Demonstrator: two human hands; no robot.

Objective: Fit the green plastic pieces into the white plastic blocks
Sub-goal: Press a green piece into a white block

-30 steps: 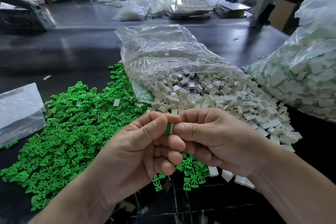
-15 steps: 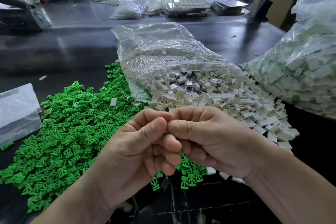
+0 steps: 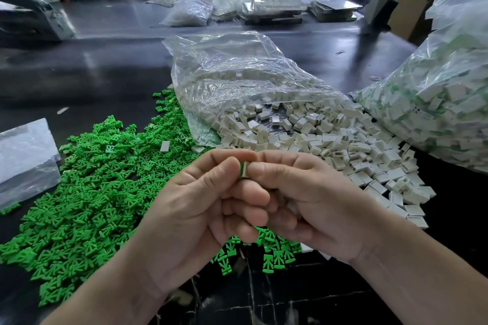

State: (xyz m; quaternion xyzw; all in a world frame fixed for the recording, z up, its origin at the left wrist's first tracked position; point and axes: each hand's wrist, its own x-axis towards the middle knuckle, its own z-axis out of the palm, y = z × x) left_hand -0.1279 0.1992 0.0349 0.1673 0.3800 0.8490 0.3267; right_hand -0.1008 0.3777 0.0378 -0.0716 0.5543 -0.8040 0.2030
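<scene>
My left hand (image 3: 203, 200) and my right hand (image 3: 311, 200) meet above the near table edge. Between their thumbs and forefingers they pinch one small white block with a green piece (image 3: 244, 169) against it; only a sliver of each shows. A wide heap of green plastic pieces (image 3: 87, 187) covers the table on the left. Loose white blocks (image 3: 330, 145) spill from an open clear bag (image 3: 237, 74) behind my hands.
A big clear bag of white-and-green assembled parts (image 3: 435, 103) bulges at the right. A flat clear bag (image 3: 23, 155) lies at the left edge. Several green pieces (image 3: 274, 256) lie under my hands on the dark table (image 3: 105, 66). Clutter and bags stand at the back.
The hands stayed pressed together at the same spot. The green and white sliver between the thumbs shows again after being hidden half a second ago.
</scene>
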